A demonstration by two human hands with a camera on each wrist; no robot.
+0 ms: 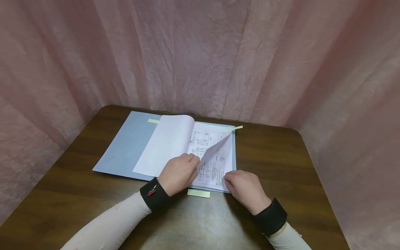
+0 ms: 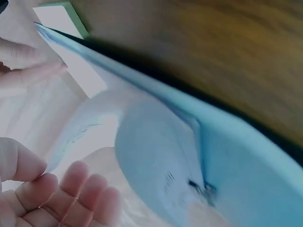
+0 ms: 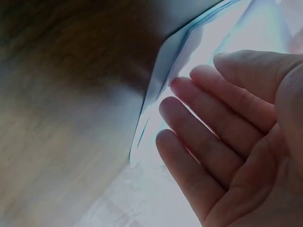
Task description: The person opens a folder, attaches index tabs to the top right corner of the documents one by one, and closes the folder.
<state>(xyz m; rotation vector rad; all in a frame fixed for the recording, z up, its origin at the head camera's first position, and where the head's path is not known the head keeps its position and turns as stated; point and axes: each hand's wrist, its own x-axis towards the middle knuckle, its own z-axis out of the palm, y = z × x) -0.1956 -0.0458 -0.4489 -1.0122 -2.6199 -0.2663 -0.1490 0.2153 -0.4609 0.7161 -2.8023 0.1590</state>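
A light blue folder (image 1: pixel 125 149) lies spread on the table, with white sheets (image 1: pixel 165 142) folded over to its left side. My left hand (image 1: pixel 179 173) pinches the edge of a lifted page (image 1: pixel 215 148) between thumb and forefinger, its other fingers loosely bent in the left wrist view. The raised page bends up over a sheet of technical drawings (image 1: pixel 203 138). At the folder's lower right corner is my right hand (image 1: pixel 245 189). In the right wrist view its relaxed fingers (image 3: pixel 194 127) lie by the sheets' edge, with nothing in their grasp.
A pale green sticky note pad (image 1: pixel 198 193) lies just in front of the folder. One yellow-green tab (image 1: pixel 238 127) sticks out at the top right, another tab (image 1: pixel 153 121) at the top left. Pink curtains (image 1: pixel 200 59) hang behind the brown wooden table (image 1: pixel 275 156).
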